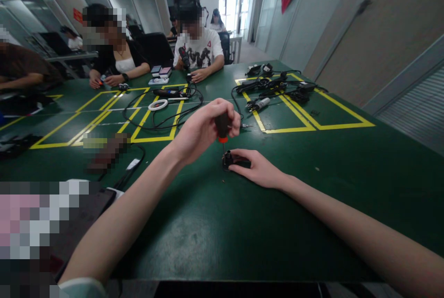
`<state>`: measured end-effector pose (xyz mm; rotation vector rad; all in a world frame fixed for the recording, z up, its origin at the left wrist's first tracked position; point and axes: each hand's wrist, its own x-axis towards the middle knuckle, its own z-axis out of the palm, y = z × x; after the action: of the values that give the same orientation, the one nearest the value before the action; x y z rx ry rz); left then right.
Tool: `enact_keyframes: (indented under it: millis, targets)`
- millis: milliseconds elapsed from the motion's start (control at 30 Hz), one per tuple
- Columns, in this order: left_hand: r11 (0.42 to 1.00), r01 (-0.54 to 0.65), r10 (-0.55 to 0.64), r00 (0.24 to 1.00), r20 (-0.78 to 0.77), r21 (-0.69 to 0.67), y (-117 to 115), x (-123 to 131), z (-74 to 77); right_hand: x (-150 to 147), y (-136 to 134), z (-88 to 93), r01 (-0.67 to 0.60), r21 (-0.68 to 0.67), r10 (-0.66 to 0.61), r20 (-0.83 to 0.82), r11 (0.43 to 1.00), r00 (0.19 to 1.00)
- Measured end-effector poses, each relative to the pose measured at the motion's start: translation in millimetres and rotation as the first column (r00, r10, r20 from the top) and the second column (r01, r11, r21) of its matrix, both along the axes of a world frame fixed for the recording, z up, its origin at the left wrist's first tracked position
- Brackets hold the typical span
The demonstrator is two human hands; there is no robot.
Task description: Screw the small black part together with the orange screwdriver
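Observation:
My left hand (217,122) is closed around the dark handle of a screwdriver (222,127), which has an orange-red band at its lower end. The thin shaft points straight down, and its tip meets a small black part (227,160) on the table. My right hand (258,167) pinches this part from the right, thumb on the near side and fingers on the far side. A short black post stands up from the part beside the shaft. The exact contact point of the tip is too small to make out.
On the green table (312,219), black cables and adapters (267,85) lie in a tangle at the far right. A white ring (157,105) and looped cable (138,127) lie farther left. Yellow tape marks rectangles. Two people (199,53) work across the table.

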<state>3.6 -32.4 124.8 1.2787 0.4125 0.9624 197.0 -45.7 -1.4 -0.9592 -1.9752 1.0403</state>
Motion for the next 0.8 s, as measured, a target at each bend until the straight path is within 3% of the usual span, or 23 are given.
enact_keyframes:
  millis: [167,800]
  targets:
    - [0.999,-0.047,0.047,0.999,-0.002,0.0,-1.5,1.7,0.0,-0.2,0.1,-0.1,0.008,0.018,-0.008,0.003,1.0,1.0]
    - [1.0,-0.002,0.002,1.0,0.015,-0.003,0.1,1.5,1.1,-0.4,-0.3,-0.1,0.012,0.008,-0.012,-0.003,1.0,1.0]
